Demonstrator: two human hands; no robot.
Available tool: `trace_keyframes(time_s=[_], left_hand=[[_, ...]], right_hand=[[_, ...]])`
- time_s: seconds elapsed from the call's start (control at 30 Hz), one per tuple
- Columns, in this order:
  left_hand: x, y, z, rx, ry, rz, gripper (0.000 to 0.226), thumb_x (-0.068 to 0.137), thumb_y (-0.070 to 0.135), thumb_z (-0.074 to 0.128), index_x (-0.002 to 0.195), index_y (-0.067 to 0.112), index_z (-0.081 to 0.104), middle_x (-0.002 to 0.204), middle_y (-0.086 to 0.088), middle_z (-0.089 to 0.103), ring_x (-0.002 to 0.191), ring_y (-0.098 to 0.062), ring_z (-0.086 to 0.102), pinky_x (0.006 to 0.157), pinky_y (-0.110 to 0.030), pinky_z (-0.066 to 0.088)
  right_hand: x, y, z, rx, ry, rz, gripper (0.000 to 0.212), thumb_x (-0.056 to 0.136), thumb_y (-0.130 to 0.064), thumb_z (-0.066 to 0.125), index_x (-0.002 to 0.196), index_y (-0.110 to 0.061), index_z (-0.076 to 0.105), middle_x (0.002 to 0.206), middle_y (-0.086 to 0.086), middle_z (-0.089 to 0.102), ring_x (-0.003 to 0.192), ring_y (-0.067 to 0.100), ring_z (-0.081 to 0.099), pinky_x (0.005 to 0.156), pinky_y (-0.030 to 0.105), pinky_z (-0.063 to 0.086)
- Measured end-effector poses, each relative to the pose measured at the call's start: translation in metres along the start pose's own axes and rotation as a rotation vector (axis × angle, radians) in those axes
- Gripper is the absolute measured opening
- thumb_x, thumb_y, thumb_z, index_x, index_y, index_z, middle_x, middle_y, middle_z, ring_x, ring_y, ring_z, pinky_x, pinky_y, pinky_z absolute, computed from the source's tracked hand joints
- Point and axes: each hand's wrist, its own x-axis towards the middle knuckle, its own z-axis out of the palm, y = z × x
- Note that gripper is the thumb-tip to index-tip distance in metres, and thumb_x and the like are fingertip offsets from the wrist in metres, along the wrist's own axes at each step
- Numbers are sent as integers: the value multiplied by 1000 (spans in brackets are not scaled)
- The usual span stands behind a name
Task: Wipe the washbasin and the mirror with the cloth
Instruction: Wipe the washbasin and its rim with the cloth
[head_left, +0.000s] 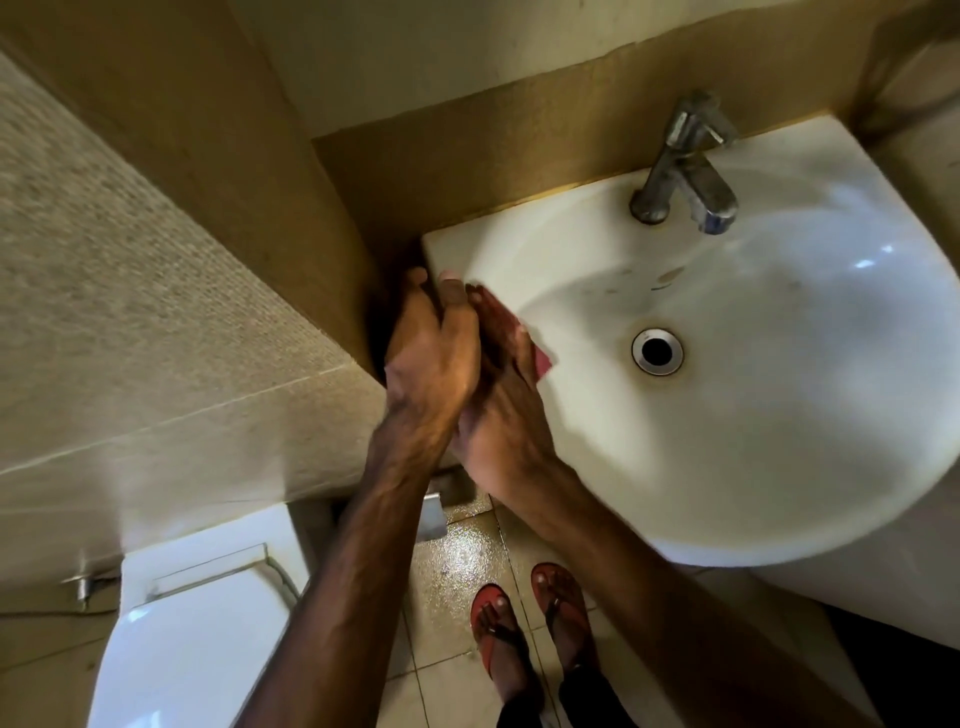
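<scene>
The white washbasin (753, 415) fills the right half of the view, with a chrome tap (685, 166) at its back and a drain (657, 351) in the bowl. My right hand (506, 410) lies flat on the basin's left rim and presses a pink-red cloth (544, 362), of which only a corner shows past the fingers. My left hand (428, 358) overlaps the right one. Its thumb rests on top of the rim and its fingers reach down the basin's left side, in the dark gap by the wall. No mirror is in view.
A tan tiled wall stands tight against the basin's left side and back. A white toilet (192, 634) with its lid down sits at the lower left. My feet in red sandals (530, 623) stand on wet, glossy floor tiles below the basin.
</scene>
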Motion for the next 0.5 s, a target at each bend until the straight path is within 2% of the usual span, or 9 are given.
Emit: trace_keyframes(time_s=[0.03, 0.1, 0.13, 0.17, 0.23, 0.3, 0.33, 0.4, 0.5], left_hand=[[-2, 0, 1, 25, -1, 28, 44, 106, 43, 33, 143, 21, 43, 133, 7, 52, 122, -14, 50, 98, -23, 33], [-3, -2, 2, 77, 8, 82, 40, 107, 40, 34, 135, 18, 51, 114, 10, 49, 110, -11, 50, 91, -22, 32], [-2, -4, 4, 108, 12, 112, 39, 106, 39, 35, 130, 15, 54, 112, 8, 52, 110, -14, 54, 90, -24, 36], [0, -7, 6, 135, 14, 135, 39, 106, 39, 36, 127, 13, 56, 114, 3, 57, 111, -19, 57, 90, -26, 40], [5, -14, 10, 199, 2, 169, 44, 105, 40, 35, 124, 9, 59, 121, -8, 64, 114, -28, 59, 92, -32, 46], [5, -19, 13, 296, -39, 207, 43, 103, 41, 33, 116, 10, 60, 115, -14, 65, 109, -34, 60, 86, -35, 45], [4, -20, 14, 359, -66, 235, 41, 103, 40, 33, 115, 11, 59, 114, -14, 65, 108, -35, 60, 85, -36, 45], [3, -23, 11, 477, -102, 290, 37, 104, 37, 33, 120, 12, 56, 119, -15, 63, 111, -36, 57, 88, -39, 44], [8, -27, 8, 538, -126, 358, 35, 106, 32, 33, 116, 8, 56, 114, -19, 64, 108, -39, 58, 84, -38, 41]], right_hand=[[-3, -4, 1, 166, 55, 23, 52, 104, -15, 53, 156, -8, 45, 163, 18, 41, 159, 18, 21, 131, 42, 16], [0, -5, 3, 554, 135, 210, 51, 103, -21, 58, 152, -11, 50, 155, 21, 51, 150, 34, 42, 127, 50, 30], [-6, -9, -1, 401, 147, 127, 55, 97, -19, 66, 149, -5, 52, 150, 24, 55, 145, 39, 47, 122, 57, 36], [-15, -10, -10, 141, 34, -7, 57, 89, -12, 72, 143, -2, 56, 142, 25, 61, 138, 42, 53, 116, 62, 41], [-31, 3, -18, -146, -129, -156, 64, 73, -1, 82, 130, -13, 54, 130, 20, 68, 126, 42, 62, 107, 64, 48], [-49, 9, -30, -261, -185, -195, 70, 69, -4, 83, 128, -25, 53, 147, 10, 57, 141, 36, 51, 115, 62, 41], [-62, 13, -36, -285, -217, -179, 68, 73, -7, 80, 134, -30, 58, 160, 6, 45, 153, 33, 36, 120, 60, 35], [-93, 23, -54, -362, -258, -191, 68, 79, -8, 71, 140, -36, 61, 173, 0, 22, 162, 28, 13, 126, 57, 27], [-127, 36, -82, -382, -299, -190, 75, 78, -3, 71, 143, -38, 59, 174, -3, 17, 162, 23, 14, 128, 49, 24]])
